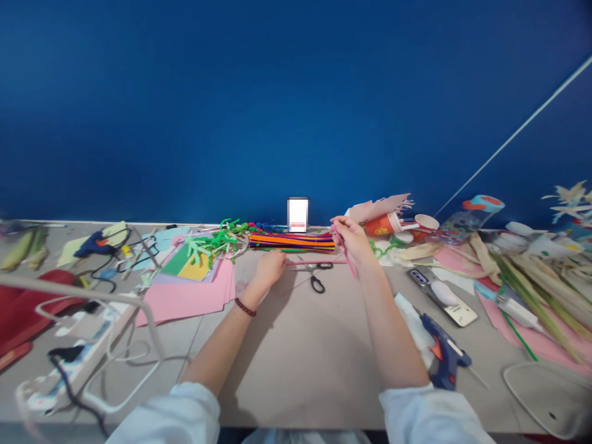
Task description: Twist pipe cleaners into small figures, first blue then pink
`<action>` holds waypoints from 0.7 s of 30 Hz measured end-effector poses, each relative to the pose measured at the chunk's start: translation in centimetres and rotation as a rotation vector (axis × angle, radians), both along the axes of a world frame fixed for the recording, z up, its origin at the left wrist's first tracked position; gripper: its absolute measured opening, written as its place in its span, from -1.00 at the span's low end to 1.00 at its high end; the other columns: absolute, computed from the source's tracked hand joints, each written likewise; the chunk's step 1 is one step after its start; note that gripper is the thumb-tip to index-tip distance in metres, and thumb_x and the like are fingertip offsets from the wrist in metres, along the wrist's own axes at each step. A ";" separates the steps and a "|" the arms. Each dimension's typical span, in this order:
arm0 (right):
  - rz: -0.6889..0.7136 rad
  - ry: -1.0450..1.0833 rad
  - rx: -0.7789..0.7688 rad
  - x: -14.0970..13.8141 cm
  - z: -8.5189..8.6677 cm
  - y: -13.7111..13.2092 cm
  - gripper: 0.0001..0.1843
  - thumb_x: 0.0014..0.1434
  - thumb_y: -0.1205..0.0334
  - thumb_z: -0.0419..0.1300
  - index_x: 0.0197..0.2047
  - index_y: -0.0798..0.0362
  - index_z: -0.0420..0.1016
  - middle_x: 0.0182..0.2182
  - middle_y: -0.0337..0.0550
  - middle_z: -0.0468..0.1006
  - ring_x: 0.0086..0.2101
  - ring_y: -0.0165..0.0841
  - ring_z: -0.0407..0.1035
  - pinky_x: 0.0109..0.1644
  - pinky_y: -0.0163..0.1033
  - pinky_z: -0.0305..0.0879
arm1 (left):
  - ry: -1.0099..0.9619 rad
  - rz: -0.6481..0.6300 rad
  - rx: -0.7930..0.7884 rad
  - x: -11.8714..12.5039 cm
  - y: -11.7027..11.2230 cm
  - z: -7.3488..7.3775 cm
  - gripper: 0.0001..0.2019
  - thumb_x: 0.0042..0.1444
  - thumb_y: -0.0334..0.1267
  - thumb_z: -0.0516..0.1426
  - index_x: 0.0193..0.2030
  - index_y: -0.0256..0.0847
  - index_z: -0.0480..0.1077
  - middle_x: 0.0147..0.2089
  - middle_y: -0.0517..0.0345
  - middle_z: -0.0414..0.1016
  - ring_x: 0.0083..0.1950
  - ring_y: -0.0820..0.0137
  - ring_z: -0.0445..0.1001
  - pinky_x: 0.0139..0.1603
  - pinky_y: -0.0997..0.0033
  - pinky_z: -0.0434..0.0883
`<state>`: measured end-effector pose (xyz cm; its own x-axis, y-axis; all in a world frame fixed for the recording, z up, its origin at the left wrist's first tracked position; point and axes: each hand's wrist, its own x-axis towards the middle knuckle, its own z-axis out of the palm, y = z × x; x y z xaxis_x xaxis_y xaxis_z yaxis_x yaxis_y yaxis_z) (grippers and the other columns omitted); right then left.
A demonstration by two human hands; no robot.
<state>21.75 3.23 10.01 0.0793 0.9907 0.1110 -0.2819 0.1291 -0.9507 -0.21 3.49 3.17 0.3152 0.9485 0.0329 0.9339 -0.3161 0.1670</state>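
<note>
My hands can pass over the grey tabletop (296, 382) in the lane between my forearms, right up to the pink pipe cleaner (314, 262) strung between my left hand (271, 270) and right hand (354, 242). Just past it lie the black-handled scissors (316, 280), then the bundle of pipe cleaners (291, 242) along the far edge. Left, the pink paper sheets (185, 299) and white power strip (69, 364) block the way, its cords sprawling. Right, the blue glue gun (444, 351) sits against my forearm — the phone (441, 296) just beyond.
</note>
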 end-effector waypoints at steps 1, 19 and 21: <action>0.003 -0.027 -0.002 -0.1 0.0 0.0 -0.69 -0.05 0.01 0.28 -0.31 0.04 0.41 -0.57 -0.35 0.36 -0.70 -0.60 0.05 -0.70 -0.44 -0.19 | -0.006 -0.004 0.004 0.0 0.0 0.1 -0.81 0.14 -0.39 -0.01 -0.31 -0.26 0.43 -0.26 -0.10 0.50 -0.25 0.24 0.46 -0.29 0.39 0.23; 0.337 -0.947 0.100 -2.0 -0.5 -1.2 -0.85 -0.01 0.19 0.23 -0.36 0.05 0.55 -0.48 -0.22 0.51 -0.48 -0.40 0.29 -0.40 -0.31 0.12 | -0.342 -0.098 0.234 0.9 -2.4 5.0 -0.80 0.22 -0.32 -0.04 -0.19 -0.18 0.41 -0.17 0.00 0.50 -0.11 0.27 0.42 -0.18 0.40 0.26; 0.364 -0.952 0.111 -2.1 -0.8 -1.2 -0.86 -0.01 0.19 0.21 -0.38 0.06 0.53 -0.50 -0.23 0.49 -0.51 -0.41 0.27 -0.44 -0.32 0.10 | -0.398 -0.108 0.235 0.8 -2.3 5.0 -0.81 0.21 -0.32 -0.02 -0.16 -0.18 0.40 -0.14 0.01 0.49 -0.09 0.27 0.42 -0.12 0.38 0.29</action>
<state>19.69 2.08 9.25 -0.3925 0.9176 0.0632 0.5437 0.2868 -0.7887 0.62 1.18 8.17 0.3307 0.8634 0.3811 0.7715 -0.4799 0.4176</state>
